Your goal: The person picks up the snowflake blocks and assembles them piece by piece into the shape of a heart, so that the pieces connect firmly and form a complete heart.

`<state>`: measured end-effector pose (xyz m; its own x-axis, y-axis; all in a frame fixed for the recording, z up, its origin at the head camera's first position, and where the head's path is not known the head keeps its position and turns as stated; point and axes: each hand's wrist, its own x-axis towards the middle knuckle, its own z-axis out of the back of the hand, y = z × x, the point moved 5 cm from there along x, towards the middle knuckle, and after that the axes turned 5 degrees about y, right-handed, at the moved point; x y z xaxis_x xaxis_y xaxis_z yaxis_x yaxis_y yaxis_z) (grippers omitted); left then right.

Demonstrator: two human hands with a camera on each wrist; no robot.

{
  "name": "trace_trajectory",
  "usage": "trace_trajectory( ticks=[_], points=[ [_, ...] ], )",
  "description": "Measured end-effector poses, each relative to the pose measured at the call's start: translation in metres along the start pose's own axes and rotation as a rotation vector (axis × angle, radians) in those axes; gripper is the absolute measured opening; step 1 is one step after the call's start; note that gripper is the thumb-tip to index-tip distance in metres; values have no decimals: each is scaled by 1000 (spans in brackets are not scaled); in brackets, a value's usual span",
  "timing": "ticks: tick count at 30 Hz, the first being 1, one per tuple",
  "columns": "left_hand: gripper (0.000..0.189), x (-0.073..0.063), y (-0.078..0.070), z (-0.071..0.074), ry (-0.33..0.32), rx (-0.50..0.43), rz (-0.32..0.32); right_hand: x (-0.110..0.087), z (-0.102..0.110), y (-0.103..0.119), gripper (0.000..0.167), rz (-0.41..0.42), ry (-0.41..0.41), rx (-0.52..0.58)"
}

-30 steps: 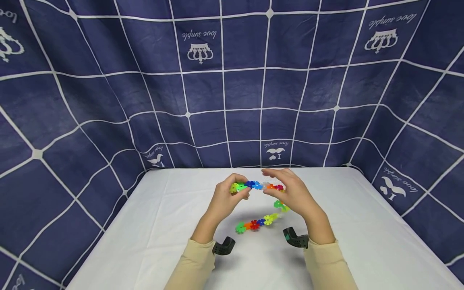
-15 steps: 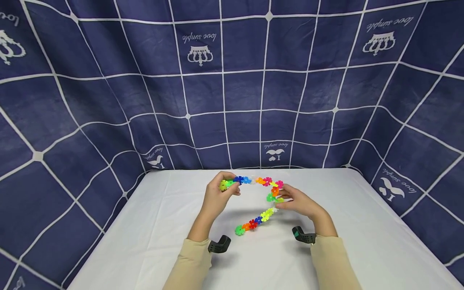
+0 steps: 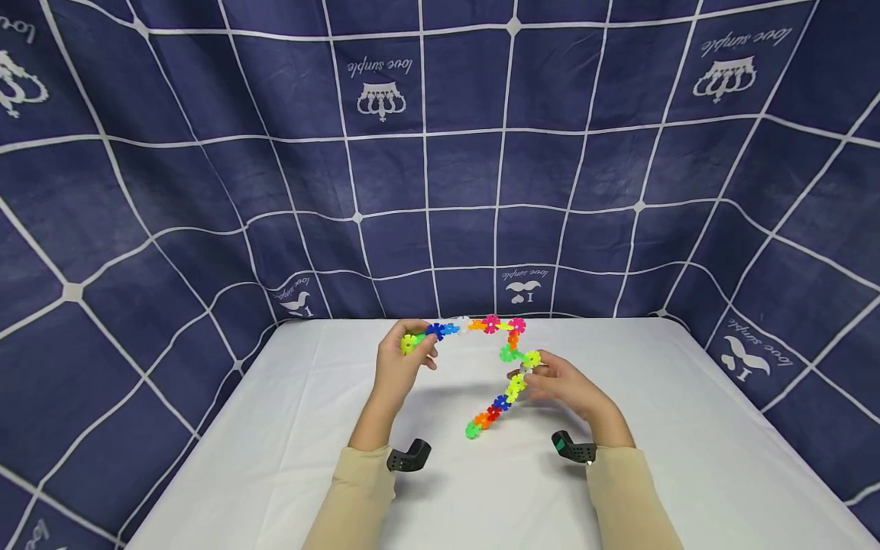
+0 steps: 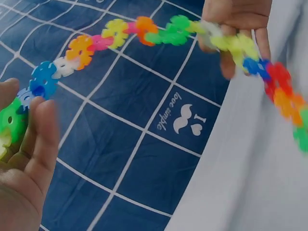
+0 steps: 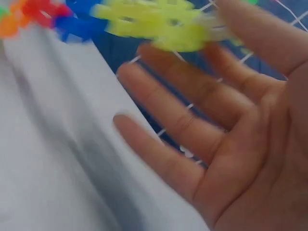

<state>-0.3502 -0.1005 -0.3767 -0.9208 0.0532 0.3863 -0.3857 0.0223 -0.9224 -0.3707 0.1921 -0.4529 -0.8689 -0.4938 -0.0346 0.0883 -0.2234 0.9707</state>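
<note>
A long chain of interlocking plastic flower discs [image 3: 490, 324] in many colours is held up above the white table in a bent line. My left hand [image 3: 396, 368] grips its left end, around the green and dark blue discs; a yellow-green disc [image 3: 409, 344] shows by the palm. On the right, my right hand [image 3: 569, 391] pinches the chain at a whitish disc [image 5: 214, 26] between thumb and forefinger, its other fingers spread out below. From there the loose end slants down and left through yellow, blue, red and orange discs to a green disc [image 3: 473, 430].
The white-covered table [image 3: 289, 443] stretches out under both hands. Behind it hangs a navy curtain [image 3: 461, 176] with a white grid and printed motifs, and it wraps round both sides. Black wrist cameras [image 3: 409, 456] sit at the sleeve cuffs.
My left hand has moved left, drawing the chain out wider. My right hand has slid along the chain toward its lower end and now pinches the whitish disc, lifting that end.
</note>
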Motion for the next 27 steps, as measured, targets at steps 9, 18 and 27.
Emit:
trace_trajectory(
  ticks=[9,18,27],
  points=[
    [29,1,28,5,-123,-135,164,13,-2,2,29,-16,-197,180],
    [34,-1,62,2,-210,-252,270,16,-1,5,39,-95,-361,157],
    [37,-9,84,-1,-65,-89,414,16,4,0,44,-140,-352,81]
  ],
)
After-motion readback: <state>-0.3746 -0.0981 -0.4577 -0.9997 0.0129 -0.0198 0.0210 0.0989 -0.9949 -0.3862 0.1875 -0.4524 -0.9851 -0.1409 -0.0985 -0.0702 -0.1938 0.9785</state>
